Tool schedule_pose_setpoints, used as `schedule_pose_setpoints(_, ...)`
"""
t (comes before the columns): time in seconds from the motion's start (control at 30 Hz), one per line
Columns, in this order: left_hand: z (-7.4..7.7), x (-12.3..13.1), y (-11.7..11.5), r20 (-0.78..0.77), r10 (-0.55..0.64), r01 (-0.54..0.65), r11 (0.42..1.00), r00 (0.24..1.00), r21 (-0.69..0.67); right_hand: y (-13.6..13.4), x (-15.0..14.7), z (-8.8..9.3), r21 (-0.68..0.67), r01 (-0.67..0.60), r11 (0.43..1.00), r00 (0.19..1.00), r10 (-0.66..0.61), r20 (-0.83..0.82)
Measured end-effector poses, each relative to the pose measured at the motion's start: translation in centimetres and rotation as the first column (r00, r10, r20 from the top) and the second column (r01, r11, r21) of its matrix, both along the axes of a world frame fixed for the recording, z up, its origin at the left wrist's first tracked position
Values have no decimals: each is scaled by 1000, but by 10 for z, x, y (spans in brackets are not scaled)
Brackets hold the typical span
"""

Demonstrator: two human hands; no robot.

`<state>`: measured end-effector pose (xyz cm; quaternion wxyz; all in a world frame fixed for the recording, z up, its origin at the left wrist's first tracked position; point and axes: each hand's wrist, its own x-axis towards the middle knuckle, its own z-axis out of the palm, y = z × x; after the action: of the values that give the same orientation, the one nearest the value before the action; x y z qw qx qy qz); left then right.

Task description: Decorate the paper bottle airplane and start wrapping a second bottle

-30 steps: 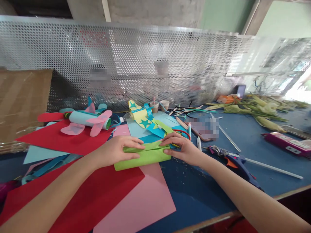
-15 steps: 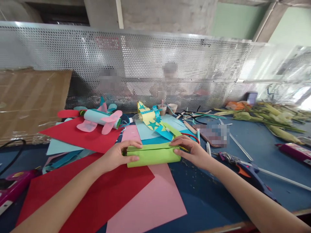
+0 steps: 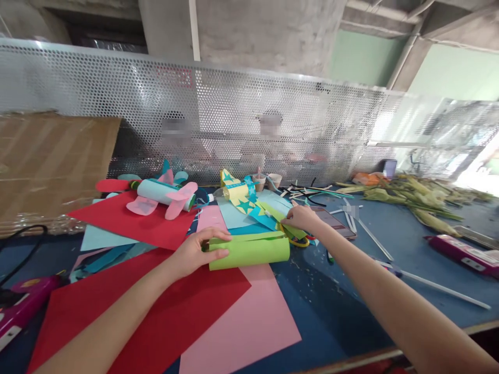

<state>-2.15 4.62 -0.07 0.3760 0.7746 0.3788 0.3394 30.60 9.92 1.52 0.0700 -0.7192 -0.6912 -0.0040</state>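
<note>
A light green paper sheet rolled into a tube lies over the pink and red sheets. My left hand grips its left end, thumb on the front and fingers over the top edge. A narrow gap runs along the roll's upper side. Beyond the roll's right end, my right hand is off it, fingers curled down at the green paper strips and the scissors with red and yellow handles. Whatever its fingertips pinch, if anything, is hidden. Under them lie blue paper pieces.
Red sheet and pink sheet lie in front. Behind stand a paper-winged blue tube and a star-patterned yellow bottle craft. A phone, white sticks, dry husks and a purple tool lie rightward.
My right hand has let go of the roll's right end and moved back and slightly right to the scissors and strips. My left hand still holds the roll. The view has shifted slightly.
</note>
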Motion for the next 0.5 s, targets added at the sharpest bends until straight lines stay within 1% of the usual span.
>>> schedule_pose_setpoints(0.1,2,0,-1,-4,-18,18,1000,1000,7,5,-3,-6,18,50,999,993,-48,-103)
schedule_pose_setpoints(0.17,3,1,-1,3,-30,30,999,1000,27,5,-2,-2,45,77,996,981,-68,-183)
schedule_pose_setpoints(0.27,3,1,-2,3,-49,49,998,999,50,-1,2,16,99,100,990,947,-65,-316)
schedule_pose_setpoints(0.3,3,1,-2,-1,-47,47,998,999,51,-6,2,24,126,87,988,932,-36,-362)
schedule_pose_setpoints(0.37,3,2,-4,-3,-37,37,999,999,39,-20,-2,39,174,21,985,892,60,-447)
schedule_pose_setpoints(0.4,3,2,-5,-1,-28,28,999,1000,30,-28,-7,45,198,-54,979,846,150,-511)
schedule_pose_setpoints(0.43,3,3,-6,2,-19,19,1000,1000,16,-37,-13,48,212,-187,959,708,281,-648)
schedule_pose_setpoints(0.47,4,3,-7,1,-12,12,1000,1000,-4,-45,-21,50,204,-312,928,595,358,-720)
schedule_pose_setpoints(0.5,4,4,-9,1,-5,5,1000,1000,-31,-53,-30,50,191,-402,895,539,400,-741)
